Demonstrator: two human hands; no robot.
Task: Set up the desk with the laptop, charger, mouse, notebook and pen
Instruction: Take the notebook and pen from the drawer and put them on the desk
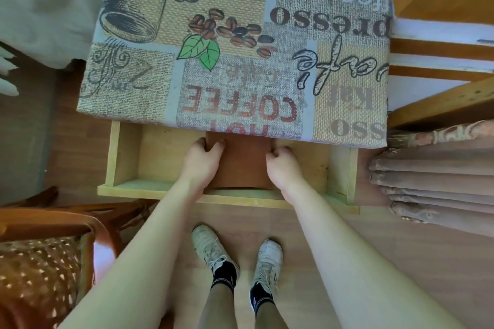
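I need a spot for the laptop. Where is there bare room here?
The whole tablecloth-covered desk top is bare. In the open drawer, free patches lie left and right of the brown notebook; its middle is crowded by the left hand and right hand.

Pale raw-wood drawer (125, 157), matt brown notebook (242, 163) cover, desk (235, 43) w/ burlap-look printed cloth, smooth laminate floor (401, 248)

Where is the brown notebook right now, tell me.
The notebook lies in the middle of the open drawer under the desk's near edge, gripped by the left hand and right hand at its sides.
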